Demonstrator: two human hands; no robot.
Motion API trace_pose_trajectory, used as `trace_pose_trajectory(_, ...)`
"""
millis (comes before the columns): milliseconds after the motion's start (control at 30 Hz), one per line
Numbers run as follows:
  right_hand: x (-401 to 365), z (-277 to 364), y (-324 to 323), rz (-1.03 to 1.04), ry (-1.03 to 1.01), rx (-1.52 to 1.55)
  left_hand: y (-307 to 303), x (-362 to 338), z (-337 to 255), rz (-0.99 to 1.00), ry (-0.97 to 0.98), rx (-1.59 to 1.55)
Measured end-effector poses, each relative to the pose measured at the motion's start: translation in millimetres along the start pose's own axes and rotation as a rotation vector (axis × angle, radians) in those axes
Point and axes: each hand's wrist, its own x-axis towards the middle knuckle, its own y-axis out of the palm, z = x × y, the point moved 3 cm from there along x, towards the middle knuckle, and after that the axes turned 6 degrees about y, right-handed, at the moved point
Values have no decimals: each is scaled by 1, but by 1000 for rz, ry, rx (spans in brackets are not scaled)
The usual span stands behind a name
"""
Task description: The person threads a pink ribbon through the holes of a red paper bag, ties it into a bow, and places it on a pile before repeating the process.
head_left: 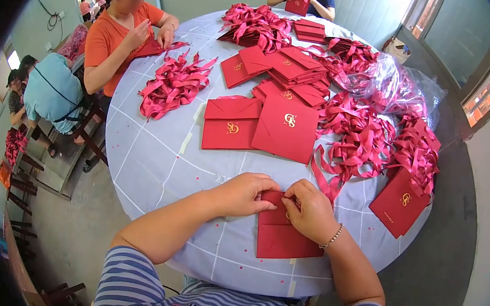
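Observation:
In front of me a red paper gift bag (286, 244) lies flat on the table, its flap side up and part of a gold print showing beside my right hand. My left hand (245, 193) pinches the bag's upper left edge between thumb and fingers. At the top edge, the fingers of my right hand (312, 211) are closed in a pinch; a bracelet circles that wrist. What lies between the fingertips is too small to make out. Red ribbon (330, 182) trails over the table just beyond my right hand.
Stacked red bags (285, 136) with gold letters lie ahead. Ribbon heaps (174, 87) sit left and right, with a clear plastic bag (390, 87) of ribbons. More bags (399, 203) lie at the right edge. Two people (129, 35) handle red bags across the round table (195, 178).

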Motion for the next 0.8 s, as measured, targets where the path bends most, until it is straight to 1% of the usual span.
trace_pose_trajectory(267, 1, -1, 1, 1, -3, 2, 0, 0, -1, 1, -12, 1)
trace_pose_trajectory(333, 1, -3, 2, -11, -41, -6, 1, 0, 0, 2, -12, 7)
trace_pose_trajectory(567, 1, -4, 2, 19, -5, 8, 0, 0, -1, 1, -2, 20)
trace_pose_trajectory(800, 1, -3, 1, 21, -7, 8, -1, 1, -4, 13, -40, 3)
